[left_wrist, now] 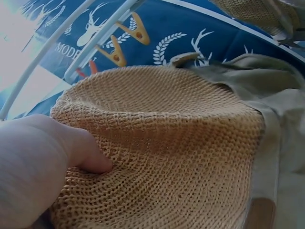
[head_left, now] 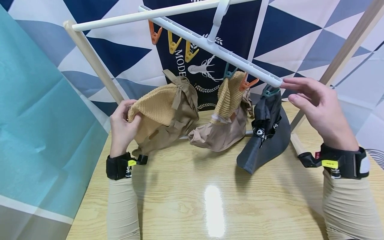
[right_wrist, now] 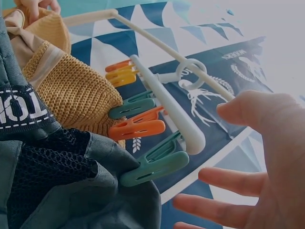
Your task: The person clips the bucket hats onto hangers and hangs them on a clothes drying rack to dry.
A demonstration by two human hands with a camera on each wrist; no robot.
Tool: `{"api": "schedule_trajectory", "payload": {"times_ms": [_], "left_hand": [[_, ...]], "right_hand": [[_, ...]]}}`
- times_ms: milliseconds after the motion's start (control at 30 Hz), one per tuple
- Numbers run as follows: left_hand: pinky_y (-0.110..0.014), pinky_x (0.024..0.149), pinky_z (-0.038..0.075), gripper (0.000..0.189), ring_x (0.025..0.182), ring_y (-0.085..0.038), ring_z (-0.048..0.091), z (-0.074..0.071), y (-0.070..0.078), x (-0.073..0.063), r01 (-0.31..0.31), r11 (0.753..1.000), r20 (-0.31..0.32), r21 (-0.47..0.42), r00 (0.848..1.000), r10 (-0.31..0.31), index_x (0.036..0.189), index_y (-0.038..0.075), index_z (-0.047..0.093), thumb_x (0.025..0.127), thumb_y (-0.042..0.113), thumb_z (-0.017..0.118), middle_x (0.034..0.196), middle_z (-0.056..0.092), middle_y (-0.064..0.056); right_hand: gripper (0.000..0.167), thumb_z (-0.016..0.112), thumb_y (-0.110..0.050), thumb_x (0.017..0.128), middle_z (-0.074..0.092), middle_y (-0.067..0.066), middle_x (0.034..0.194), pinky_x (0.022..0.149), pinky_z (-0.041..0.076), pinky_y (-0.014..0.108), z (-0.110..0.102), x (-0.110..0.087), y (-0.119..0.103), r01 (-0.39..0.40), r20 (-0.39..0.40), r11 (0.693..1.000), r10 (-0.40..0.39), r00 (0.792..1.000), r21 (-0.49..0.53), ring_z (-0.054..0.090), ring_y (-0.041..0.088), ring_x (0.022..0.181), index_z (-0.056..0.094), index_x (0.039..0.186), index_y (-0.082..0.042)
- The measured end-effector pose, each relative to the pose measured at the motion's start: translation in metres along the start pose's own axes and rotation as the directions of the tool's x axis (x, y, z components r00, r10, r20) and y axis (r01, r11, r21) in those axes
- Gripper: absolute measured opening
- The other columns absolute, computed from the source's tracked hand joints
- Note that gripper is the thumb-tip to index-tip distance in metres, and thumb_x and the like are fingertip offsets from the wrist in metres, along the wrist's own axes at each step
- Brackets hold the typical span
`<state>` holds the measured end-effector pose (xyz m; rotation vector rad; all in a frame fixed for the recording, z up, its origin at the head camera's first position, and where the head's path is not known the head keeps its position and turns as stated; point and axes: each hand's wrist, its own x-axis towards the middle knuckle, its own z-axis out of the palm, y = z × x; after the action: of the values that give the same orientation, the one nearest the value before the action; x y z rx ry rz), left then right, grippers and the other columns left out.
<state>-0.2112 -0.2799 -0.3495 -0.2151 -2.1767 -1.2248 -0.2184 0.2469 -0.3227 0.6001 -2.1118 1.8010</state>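
Observation:
My left hand (head_left: pixel 123 130) pinches the edge of the woven crown of a tan sun hat (head_left: pixel 159 103), thumb on the near side. The hat has a beige cloth brim and a tied bow. My right hand (head_left: pixel 324 108) is at the right end of a white clip hanger (head_left: pixel 240 61), fingers extended and holding nothing; the right wrist view has the fingers spread beside that end. A second tan hat (head_left: pixel 225 103) hangs from a teal clip (head_left: pixel 229 72) and an orange clip (right_wrist: pixel 138 130). A dark cap (head_left: pixel 279 140) with mesh hangs from another teal clip (right_wrist: pixel 162 167).
The hanger hooks over a white rail (head_left: pixel 120 22) on a wooden-legged frame. Toward its left end dangle an orange clip (head_left: pixel 154 35) and two yellow clips, one yellow clip (head_left: pixel 173 46) being near the middle. Below lies a wooden table (head_left: pixel 177 206); patterned cloth stands behind.

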Motion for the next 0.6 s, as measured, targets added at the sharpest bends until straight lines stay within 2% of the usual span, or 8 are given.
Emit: {"api": "schedule_trajectory", "payload": {"times_ms": [200, 333, 433, 533, 600], "left_hand": [[-0.014, 0.076, 0.048, 0.035, 0.087, 0.003, 0.063, -0.0014, 0.0027, -0.0003, -0.021, 1.0, 0.014, 0.011, 1.0, 0.021, 0.13, -0.004, 0.073, 0.097, -0.014, 0.066, 0.122, 0.08, -0.028], [-0.014, 0.075, 0.048, 0.035, 0.086, 0.002, 0.062, -0.0015, 0.0044, 0.0003, -0.034, 0.999, 0.024, 0.01, 0.999, 0.034, 0.13, -0.004, 0.073, 0.097, -0.013, 0.067, 0.123, 0.079, -0.028], [-0.015, 0.075, 0.048, 0.035, 0.085, 0.002, 0.062, -0.0014, 0.0051, 0.0005, -0.038, 0.999, 0.028, 0.001, 0.999, 0.038, 0.13, -0.005, 0.073, 0.097, -0.014, 0.067, 0.122, 0.08, -0.029], [-0.015, 0.075, 0.048, 0.035, 0.085, 0.002, 0.062, -0.001, 0.0058, 0.0004, -0.036, 0.999, 0.031, -0.005, 0.999, 0.036, 0.13, -0.005, 0.073, 0.096, -0.013, 0.067, 0.121, 0.08, -0.029], [-0.015, 0.076, 0.049, 0.035, 0.086, 0.002, 0.063, -0.001, 0.0061, -0.0001, -0.033, 0.999, 0.033, -0.004, 0.999, 0.033, 0.13, -0.004, 0.073, 0.097, -0.013, 0.068, 0.121, 0.08, -0.029]], "right_hand": [[0.055, 0.067, 0.008, 0.103, 0.084, 0.0, 0.133, 0.102, 0.053, 0.013, 0.0027, 0.0001, 0.0011, 0.036, -0.05, 0.981, -0.027, 0.998, 0.191, 0.076, 0.007, 0.121, 0.063, 0.157, -0.005], [0.062, 0.07, 0.007, 0.101, 0.083, 0.004, 0.133, 0.103, 0.051, 0.015, 0.006, 0.0007, -0.0001, 0.058, -0.101, 0.974, -0.037, 0.994, 0.22, 0.076, 0.01, 0.124, 0.059, 0.161, -0.007], [0.064, 0.071, 0.006, 0.1, 0.081, 0.005, 0.137, 0.11, 0.049, 0.015, 0.0071, 0.0005, -0.0013, 0.066, -0.124, 0.977, -0.041, 0.991, 0.202, 0.072, 0.012, 0.131, 0.059, 0.161, -0.006], [0.066, 0.071, 0.0, 0.1, 0.079, -0.001, 0.141, 0.127, 0.043, 0.022, 0.007, -0.0006, -0.0041, 0.063, -0.154, 0.996, -0.053, 0.987, 0.056, 0.069, 0.011, 0.137, 0.058, 0.163, -0.012], [0.068, 0.071, -0.003, 0.1, 0.077, -0.004, 0.144, 0.136, 0.037, 0.03, 0.0071, -0.0018, -0.0065, 0.057, -0.178, 0.998, -0.063, 0.982, -0.04, 0.067, 0.011, 0.141, 0.056, 0.165, -0.015]]}}
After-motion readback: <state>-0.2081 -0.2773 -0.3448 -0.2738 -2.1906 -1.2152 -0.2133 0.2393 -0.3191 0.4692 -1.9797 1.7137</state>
